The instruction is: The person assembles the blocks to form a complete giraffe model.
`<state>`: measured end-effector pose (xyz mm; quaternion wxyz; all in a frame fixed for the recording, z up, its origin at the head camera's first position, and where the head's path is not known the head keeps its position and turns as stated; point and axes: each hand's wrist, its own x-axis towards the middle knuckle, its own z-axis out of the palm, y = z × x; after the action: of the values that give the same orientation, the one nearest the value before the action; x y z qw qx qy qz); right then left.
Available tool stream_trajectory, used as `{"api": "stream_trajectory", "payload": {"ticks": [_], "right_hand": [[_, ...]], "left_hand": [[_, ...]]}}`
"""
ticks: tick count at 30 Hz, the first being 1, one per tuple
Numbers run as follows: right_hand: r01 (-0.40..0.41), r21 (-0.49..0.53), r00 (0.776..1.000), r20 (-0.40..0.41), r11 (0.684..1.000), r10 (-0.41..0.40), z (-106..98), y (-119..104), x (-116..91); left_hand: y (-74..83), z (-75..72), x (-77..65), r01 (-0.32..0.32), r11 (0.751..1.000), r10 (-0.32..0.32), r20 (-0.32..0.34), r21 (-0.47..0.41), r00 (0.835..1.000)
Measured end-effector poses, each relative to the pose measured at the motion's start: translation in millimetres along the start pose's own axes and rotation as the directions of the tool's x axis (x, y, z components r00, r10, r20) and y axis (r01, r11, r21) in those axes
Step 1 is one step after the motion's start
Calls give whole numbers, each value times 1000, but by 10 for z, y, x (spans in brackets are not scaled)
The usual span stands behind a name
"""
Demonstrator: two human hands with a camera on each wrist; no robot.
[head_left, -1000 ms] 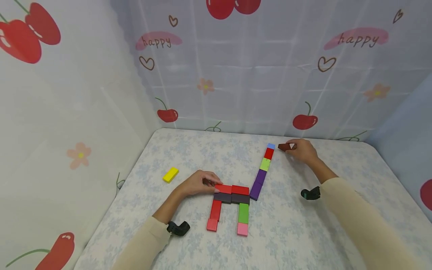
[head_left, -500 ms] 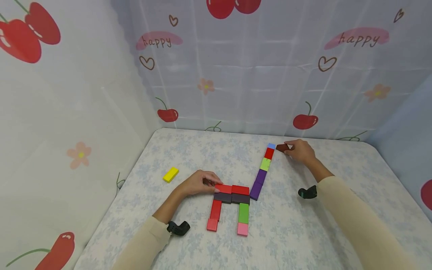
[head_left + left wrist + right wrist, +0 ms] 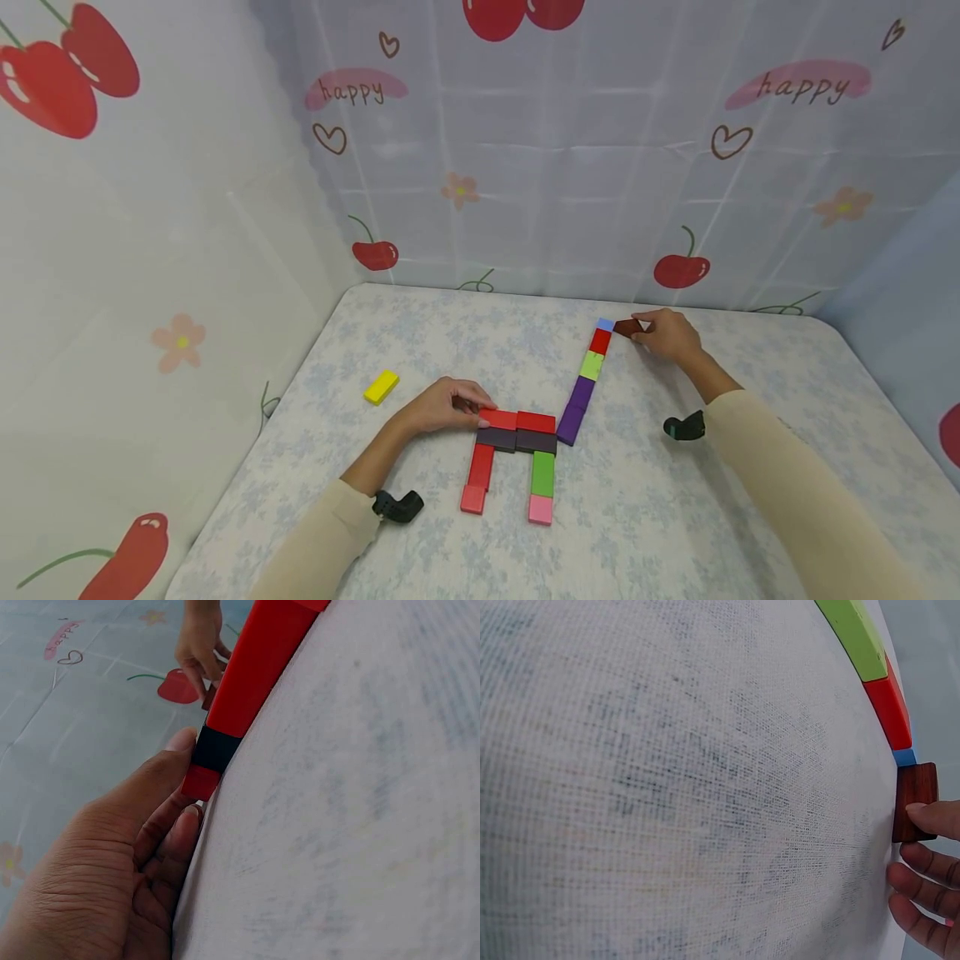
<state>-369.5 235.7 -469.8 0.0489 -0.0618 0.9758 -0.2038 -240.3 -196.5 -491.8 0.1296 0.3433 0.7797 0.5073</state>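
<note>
In the head view, my right hand [image 3: 670, 335] pinches a dark brown wooden block [image 3: 627, 328], its left end right at a light blue block [image 3: 605, 324]. The right wrist view shows the thumb on the brown block [image 3: 916, 801]. My left hand [image 3: 441, 406] has thumb and forefinger at the left end of a red block [image 3: 498, 419], pinching it. Below that lies a dark block [image 3: 496, 439]; another red block [image 3: 536, 423] and dark block [image 3: 536, 442] continue to the right. In the left wrist view, the left thumb lies by the dark block [image 3: 216, 748].
From the blue block a slanting row runs down through red [image 3: 600, 342], lime [image 3: 592, 365] and purple blocks [image 3: 582, 393]. Two legs extend toward me: red blocks [image 3: 481, 467], and green [image 3: 542, 474] above pink [image 3: 540, 509]. A yellow block [image 3: 381, 387] lies apart on the patterned tablecloth [image 3: 315, 500].
My right hand has moved slightly left, bringing the brown block up to the blue one. The left hand keeps its place at the red block.
</note>
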Motion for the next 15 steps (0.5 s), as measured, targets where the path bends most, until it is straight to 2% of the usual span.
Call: {"api": "stream_trajectory", "payload": {"ticks": [15], "right_hand": [[14,2,1000,4,1000,-14,-3,2,-6]], "left_hand": [[-27,5,2,12,1000,-12,-14,-3,1000]]}}
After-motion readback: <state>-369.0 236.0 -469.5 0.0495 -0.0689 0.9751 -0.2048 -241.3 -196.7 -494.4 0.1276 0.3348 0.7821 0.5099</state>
